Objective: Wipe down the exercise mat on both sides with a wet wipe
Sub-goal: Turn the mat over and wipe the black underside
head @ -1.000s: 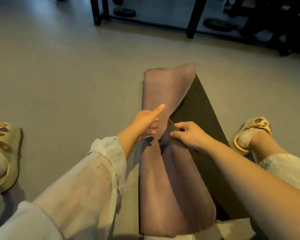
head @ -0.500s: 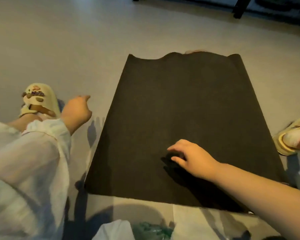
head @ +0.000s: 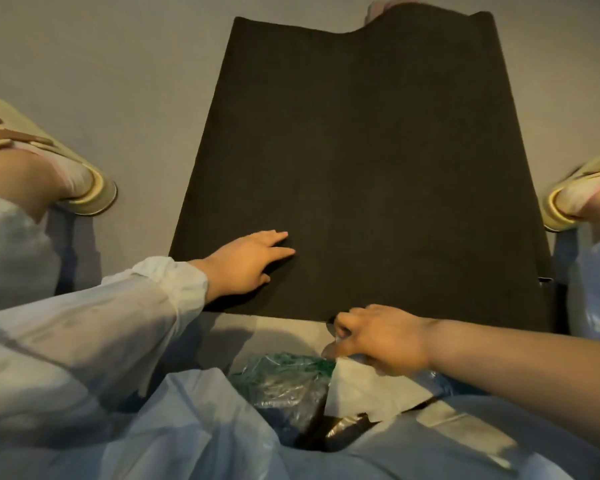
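At nine o'clock of the scene our left hand lies flat, fingers straight and spread, on the near left part of the dark rectangular exercise mat, which is spread dark side up on the grey floor between our two pale yellow sandals. Toward five o'clock our right hand hovers just off the mat's near edge, fingers curled and pinching the top of a white wet wipe that rises from a crinkled green and clear plastic pack in our lap.

We judge two risks. The wipe may tear or drag a second sheet out with it, since nothing steadies the pack. The mat's far edge is wavy and lifted at twelve o'clock, so hard strokes could bunch or slide it if the left hand lets go.

Compared with half a second ago, the left hand has come from the floor beside the mat onto it, the right hand has left the mat's surface for the wipe, and our view has tipped down toward the lap.
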`<state>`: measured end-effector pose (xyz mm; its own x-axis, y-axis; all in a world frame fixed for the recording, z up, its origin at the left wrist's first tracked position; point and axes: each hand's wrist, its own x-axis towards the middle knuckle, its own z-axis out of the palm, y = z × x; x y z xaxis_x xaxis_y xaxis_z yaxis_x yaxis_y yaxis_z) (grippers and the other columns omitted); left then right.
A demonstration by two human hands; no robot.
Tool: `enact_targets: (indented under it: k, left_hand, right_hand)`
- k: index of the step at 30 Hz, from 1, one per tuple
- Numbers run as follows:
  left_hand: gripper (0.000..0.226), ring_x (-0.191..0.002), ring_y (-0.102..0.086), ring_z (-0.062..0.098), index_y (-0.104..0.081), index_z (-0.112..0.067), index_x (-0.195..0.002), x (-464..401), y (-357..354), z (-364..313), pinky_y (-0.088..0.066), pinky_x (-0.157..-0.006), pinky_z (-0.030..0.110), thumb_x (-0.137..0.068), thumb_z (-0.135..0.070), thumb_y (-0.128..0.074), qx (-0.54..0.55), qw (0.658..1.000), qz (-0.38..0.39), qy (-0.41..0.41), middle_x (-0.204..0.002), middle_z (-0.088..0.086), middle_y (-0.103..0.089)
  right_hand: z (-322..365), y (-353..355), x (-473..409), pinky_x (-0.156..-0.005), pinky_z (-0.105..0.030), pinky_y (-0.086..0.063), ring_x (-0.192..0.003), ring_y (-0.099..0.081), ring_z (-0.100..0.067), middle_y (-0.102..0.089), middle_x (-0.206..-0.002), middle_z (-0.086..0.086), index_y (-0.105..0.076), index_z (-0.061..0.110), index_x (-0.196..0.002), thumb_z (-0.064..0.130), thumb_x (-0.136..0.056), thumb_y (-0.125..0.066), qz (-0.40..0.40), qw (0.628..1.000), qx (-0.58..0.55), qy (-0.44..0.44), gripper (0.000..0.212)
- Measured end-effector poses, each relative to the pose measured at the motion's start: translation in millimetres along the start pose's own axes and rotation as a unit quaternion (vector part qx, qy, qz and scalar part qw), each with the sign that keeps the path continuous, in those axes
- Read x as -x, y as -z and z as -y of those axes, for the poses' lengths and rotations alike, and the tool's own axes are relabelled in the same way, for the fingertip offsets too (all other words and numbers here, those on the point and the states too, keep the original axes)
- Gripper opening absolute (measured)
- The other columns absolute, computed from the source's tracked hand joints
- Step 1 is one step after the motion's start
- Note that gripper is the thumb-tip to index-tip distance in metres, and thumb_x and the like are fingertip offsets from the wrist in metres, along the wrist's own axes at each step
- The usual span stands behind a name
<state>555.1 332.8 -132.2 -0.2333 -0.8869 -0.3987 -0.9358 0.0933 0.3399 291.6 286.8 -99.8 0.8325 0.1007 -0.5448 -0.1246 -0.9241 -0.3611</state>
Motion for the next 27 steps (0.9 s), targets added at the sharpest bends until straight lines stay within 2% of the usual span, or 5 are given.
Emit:
enact_targets:
  k: [8, 13, 20, 23, 27]
  left_hand:
    - [0.038, -0.121, -0.048, 0.008, -0.055, -0.020, -0.130, -14, 13, -32, -0.028, -0.090, 0.002, -0.092, -0.017, -0.059, 0.204, 0.978, 0.036, 0.006, -0.135, -0.002, -0.053]
    - [0.026, -0.103, -0.063, 0.010, -0.060, -0.023, -0.109, -13, 31, -25, -0.051, -0.087, 0.022, -0.092, -0.039, -0.049, 0.560, 0.818, 0.069, 0.112, -0.110, -0.002, -0.066]
    - [0.054, -0.104, -0.065, 0.017, -0.053, -0.028, -0.117, -6, 29, 7, -0.056, -0.081, 0.033, -0.071, -0.056, -0.055, 0.772, 0.619, 0.036, 0.141, -0.108, -0.001, -0.070]
    - [0.061, -0.105, -0.065, 0.017, -0.050, -0.022, -0.123, -7, 33, 19, -0.056, -0.082, 0.033, -0.071, -0.049, -0.064, 0.779, 0.608, -0.036, 0.149, -0.116, 0.000, -0.067]
    - [0.084, -0.129, -0.042, 0.016, -0.023, -0.029, -0.144, -11, 42, 31, -0.038, -0.097, 0.029, -0.076, -0.045, -0.069, 0.619, 0.706, -0.245, 0.242, -0.148, 0.000, -0.035]
  right_hand:
    - [-11, 6, -8, -0.087, -0.033, -0.041, -0.101, -0.050, -0.018, -0.053, -0.110, -0.001, -0.063, 0.016, -0.097, 0.025, -0.092, -0.054, -0.108, 0.982, -0.144, -0.051, 0.012]
    - [-25, 45, -27, -0.065, -0.034, -0.039, -0.072, -0.052, -0.019, -0.053, -0.071, -0.004, -0.048, 0.016, -0.077, 0.016, -0.087, -0.056, -0.259, 0.930, -0.216, -0.145, 0.013]
    - [-49, 102, -69, -0.055, -0.012, -0.035, -0.064, -0.045, -0.003, -0.051, -0.071, 0.009, -0.051, 0.016, -0.078, 0.013, -0.086, -0.057, -0.396, 0.820, -0.344, -0.228, 0.010]
    - [-57, 115, -81, -0.056, -0.011, -0.035, -0.066, -0.046, -0.003, -0.051, -0.073, 0.010, -0.053, 0.016, -0.079, 0.017, -0.089, -0.057, -0.407, 0.794, -0.376, -0.250, 0.011]
    - [-59, 122, -90, -0.059, -0.021, -0.039, -0.071, -0.050, -0.009, -0.054, -0.079, 0.005, -0.058, 0.017, -0.082, 0.025, -0.091, -0.055, -0.383, 0.743, -0.474, -0.277, 0.012]
